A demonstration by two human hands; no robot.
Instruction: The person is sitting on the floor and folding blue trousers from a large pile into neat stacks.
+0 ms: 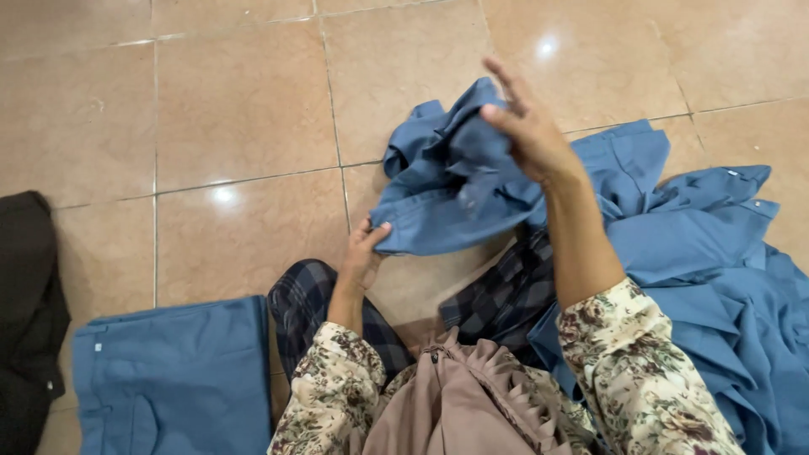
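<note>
While the left hand (364,248) pinches the blue garment (455,198), right fingers (506,84) spread, blurred.

The person wears a long-sleeved top in a cream ground covered with a dense floral print of brown, dark red and muted green blossoms and leaves. The left sleeve (333,396) reaches down to the wrist, its cuff sitting snug. The right sleeve (645,371) ends at mid-forearm, leaving the lower arm bare up to the right hand (527,126); the left hand (364,253) is bare as well, with no rings or watch visible. A taupe headscarf (459,400) with fine gathered pleats hangs over the chest. Below, dark navy plaid trousers (308,307) with thin lighter lines cover both legs.
</note>
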